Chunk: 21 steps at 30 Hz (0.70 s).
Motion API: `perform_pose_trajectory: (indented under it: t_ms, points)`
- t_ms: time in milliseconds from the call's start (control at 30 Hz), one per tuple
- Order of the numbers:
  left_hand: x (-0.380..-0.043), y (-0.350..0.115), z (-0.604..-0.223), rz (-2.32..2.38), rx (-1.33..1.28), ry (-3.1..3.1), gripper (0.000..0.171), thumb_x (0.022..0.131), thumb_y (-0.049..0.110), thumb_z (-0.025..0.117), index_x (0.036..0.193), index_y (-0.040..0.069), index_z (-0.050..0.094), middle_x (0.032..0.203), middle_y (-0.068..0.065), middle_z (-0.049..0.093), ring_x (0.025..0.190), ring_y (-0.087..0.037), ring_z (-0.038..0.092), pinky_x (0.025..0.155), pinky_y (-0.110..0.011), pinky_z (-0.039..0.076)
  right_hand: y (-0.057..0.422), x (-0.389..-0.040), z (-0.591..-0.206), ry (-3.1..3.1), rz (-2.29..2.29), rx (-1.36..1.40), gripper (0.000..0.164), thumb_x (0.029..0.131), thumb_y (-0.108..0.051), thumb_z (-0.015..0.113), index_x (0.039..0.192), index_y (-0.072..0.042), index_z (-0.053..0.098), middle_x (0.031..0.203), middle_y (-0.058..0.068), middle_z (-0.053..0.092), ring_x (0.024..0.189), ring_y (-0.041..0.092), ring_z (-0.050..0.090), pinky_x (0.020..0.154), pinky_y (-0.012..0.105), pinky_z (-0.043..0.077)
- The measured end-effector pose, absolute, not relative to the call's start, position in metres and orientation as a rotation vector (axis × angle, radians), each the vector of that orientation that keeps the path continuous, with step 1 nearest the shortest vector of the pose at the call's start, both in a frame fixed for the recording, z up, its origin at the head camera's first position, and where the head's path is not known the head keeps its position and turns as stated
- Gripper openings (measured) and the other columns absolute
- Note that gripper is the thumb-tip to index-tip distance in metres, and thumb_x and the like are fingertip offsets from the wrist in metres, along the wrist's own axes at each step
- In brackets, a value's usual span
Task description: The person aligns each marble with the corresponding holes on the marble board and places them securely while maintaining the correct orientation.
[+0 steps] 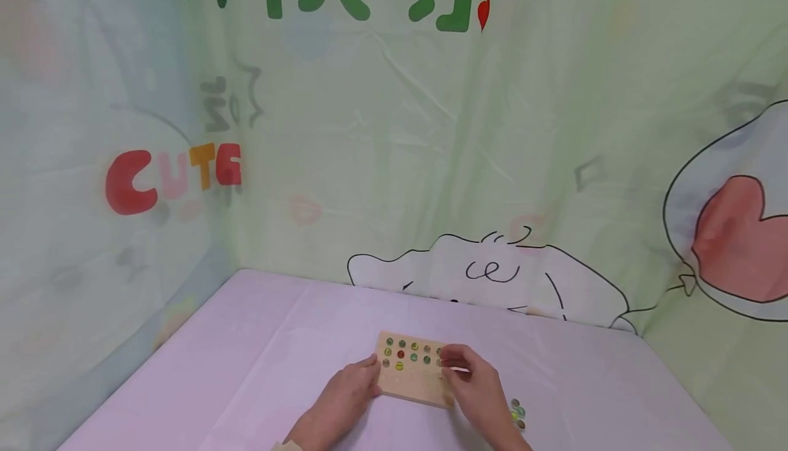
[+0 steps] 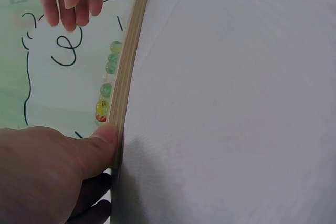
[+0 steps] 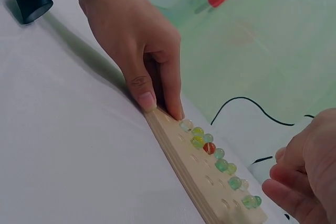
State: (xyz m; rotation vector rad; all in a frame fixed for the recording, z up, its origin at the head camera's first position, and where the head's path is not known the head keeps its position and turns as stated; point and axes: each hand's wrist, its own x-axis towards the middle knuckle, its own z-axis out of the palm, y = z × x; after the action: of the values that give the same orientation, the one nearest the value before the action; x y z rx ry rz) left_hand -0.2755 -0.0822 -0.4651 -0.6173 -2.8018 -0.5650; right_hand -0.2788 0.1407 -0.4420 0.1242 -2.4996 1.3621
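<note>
A flat wooden board with round hollows lies on the table, glass marbles filling its two back rows. Most are green or yellow; one is a red marble. Two more, including a yellow marble, sit in the third row at the left. My left hand grips the board's left end, thumb on its side edge. Over the right end hovers my right hand, fingers loosely bent and hanging down. No marble shows between those fingers in the left wrist view.
Several loose marbles lie in a small cluster on the table, right of the board beside my right wrist. A pale cloth covers the table. Behind and to the left hang printed curtains that meet the table's edges.
</note>
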Motion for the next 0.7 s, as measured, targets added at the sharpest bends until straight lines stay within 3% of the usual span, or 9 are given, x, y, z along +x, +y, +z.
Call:
perform_pose_trajectory:
  t_ms: [400, 700]
  points:
    - [-0.275, -0.083, -0.465, -0.583, -0.613, -2.828, 0.029, 0.087, 0.02, 0.073, 0.111, 0.008, 0.064, 0.133, -0.019, 0.063, 0.117, -0.03, 0.066, 0.091, -0.035, 0.061, 0.17, -0.27, -0.442, -2.59, 1.299, -0.022, 0.031, 0.086, 0.01, 0.063, 0.114, -0.004, 0.066, 0.109, 0.009, 0.071, 0.099, 0.021, 0.066, 0.09, 0.045, 0.061]
    - [-0.275, -0.082, -0.463, -0.605, -0.6, -2.834, 0.026, 0.086, 0.02, 0.074, 0.107, 0.009, 0.065, 0.133, -0.019, 0.063, 0.117, -0.031, 0.066, 0.091, -0.035, 0.061, 0.176, -0.269, -0.443, -2.632, 1.322, -0.118, 0.032, 0.086, 0.011, 0.061, 0.114, -0.003, 0.065, 0.109, 0.009, 0.07, 0.097, 0.02, 0.065, 0.091, 0.047, 0.06]
